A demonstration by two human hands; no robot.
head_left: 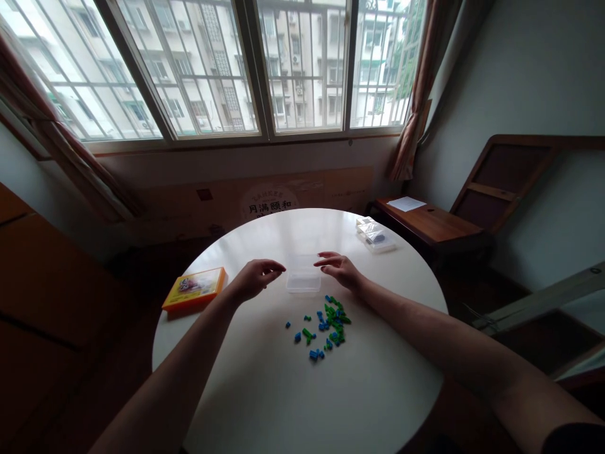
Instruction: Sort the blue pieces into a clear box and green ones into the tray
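Note:
A clear plastic box [303,282] lies on the white round table between my two hands, its see-through lid seemingly folded back behind it. My left hand [259,277] hovers just left of the box, fingers stretched toward it and holding nothing. On the other side, my right hand [341,269] has its fingers spread and pointing at the box, also without anything in them. Nearer to me, a loose pile of small green and blue building blocks [336,321] lies scattered, with a few strays to its left.
An orange and yellow case [195,289] sits at the table's left edge. Several clear plastic boxes [375,235] are stacked at the back right of the white table [265,391]. Beyond stands a wooden side table [435,221] with white paper [406,203] on it, below a barred window.

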